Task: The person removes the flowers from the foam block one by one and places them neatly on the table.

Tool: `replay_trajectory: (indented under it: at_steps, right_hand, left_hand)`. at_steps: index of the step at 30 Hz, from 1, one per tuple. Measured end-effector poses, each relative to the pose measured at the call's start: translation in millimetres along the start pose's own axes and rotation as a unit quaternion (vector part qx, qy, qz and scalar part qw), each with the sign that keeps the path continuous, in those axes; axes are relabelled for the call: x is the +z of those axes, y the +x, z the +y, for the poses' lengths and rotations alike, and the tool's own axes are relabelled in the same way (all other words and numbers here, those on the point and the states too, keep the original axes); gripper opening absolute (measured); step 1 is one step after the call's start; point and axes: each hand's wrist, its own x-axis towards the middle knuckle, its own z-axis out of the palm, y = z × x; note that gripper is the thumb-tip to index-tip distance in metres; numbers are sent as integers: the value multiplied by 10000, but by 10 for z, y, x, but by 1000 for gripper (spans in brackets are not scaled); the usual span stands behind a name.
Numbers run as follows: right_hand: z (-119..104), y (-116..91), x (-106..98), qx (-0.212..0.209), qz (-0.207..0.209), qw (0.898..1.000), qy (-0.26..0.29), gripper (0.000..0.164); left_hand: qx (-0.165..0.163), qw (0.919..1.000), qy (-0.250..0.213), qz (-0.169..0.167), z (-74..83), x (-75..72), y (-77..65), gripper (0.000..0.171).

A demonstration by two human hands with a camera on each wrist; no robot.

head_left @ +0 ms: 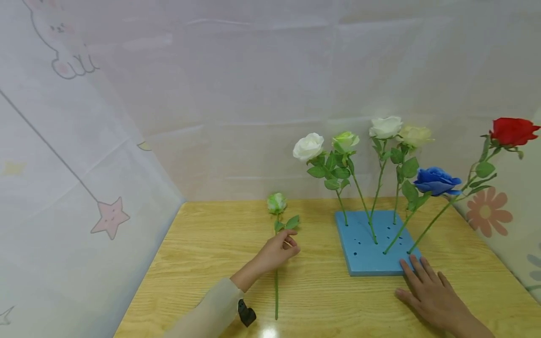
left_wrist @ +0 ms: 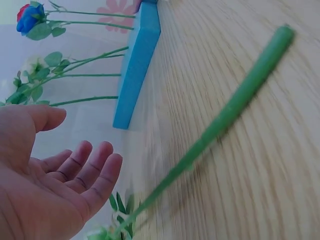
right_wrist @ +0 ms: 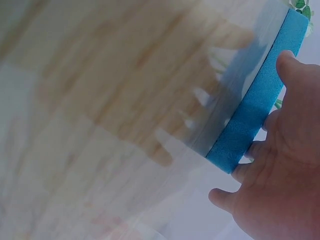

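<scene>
A green-and-white rose (head_left: 276, 203) lies on the table, its stem (left_wrist: 225, 117) pointing toward the near edge. My left hand (head_left: 276, 251) hovers over that stem. In the left wrist view the fingers (left_wrist: 95, 175) are loosely bent, holding nothing, and the stem is apart from them. A blue foam board (head_left: 372, 263) with small holes stands to the right. My right hand (head_left: 435, 295) is at its near right corner, fingers spread and fingertips over the edge. In the right wrist view the thumb (right_wrist: 287, 65) is by the board's side.
Upright or leaning in the board are a white rose (head_left: 308, 147), a green rose (head_left: 345, 141), another white rose (head_left: 385, 127), a cream rose (head_left: 416, 136), a blue rose (head_left: 437, 181) and a red rose (head_left: 513, 131). A pale printed cloth (head_left: 236, 94) hangs behind the wooden table (head_left: 203, 244).
</scene>
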Motion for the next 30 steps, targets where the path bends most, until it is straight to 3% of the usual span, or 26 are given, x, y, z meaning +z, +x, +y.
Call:
replay_trajectory:
  at_steps: [12,19,30]
  right_hand:
    - [28,-3,30,-54,86,9999,-65,82]
    - [25,15,36,-57,95,9999,-114,83]
    - [4,8,22,-46,98,9998,-165,84]
  left_hand:
    - [420,9973,-540,-277,173,343,327,47]
    - [416,9946,-835,-453,281,517,429,47]
    - [646,9908,-947,-725,437,798,651,49]
